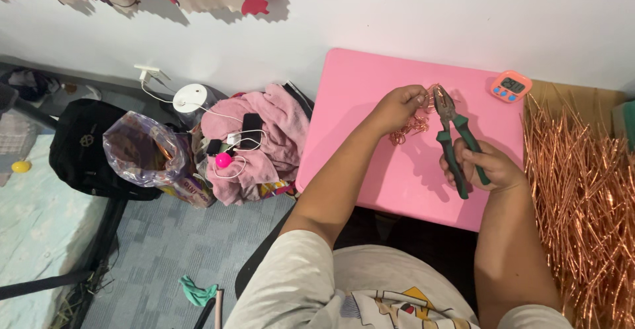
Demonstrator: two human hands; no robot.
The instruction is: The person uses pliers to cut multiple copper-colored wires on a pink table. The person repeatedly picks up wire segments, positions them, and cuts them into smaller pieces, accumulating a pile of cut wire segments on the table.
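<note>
Grips (488, 165) above pink table (370, 104)

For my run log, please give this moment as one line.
left hand: holds copper wire | right hand: grips green pliers | surface: pink table

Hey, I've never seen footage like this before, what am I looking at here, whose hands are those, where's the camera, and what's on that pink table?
There is one picture, taken by a camera worn on a person's head and looking down, so the two arms reaching in from the bottom are that person's own. No machine is involved, just bare hands.

They sit at a small pink table against a white wall. The right hand grips the green handles of a pair of pliers. The left hand pinches a piece of copper wire at the pliers' nose. A few bent copper pieces lie on the table below that hand, and a small orange timer sits at the far corner.

To the right lies a big heap of straight copper wire strands. On the floor to the left are a pink cloth pile, a clear plastic bag and a black backpack.
</note>
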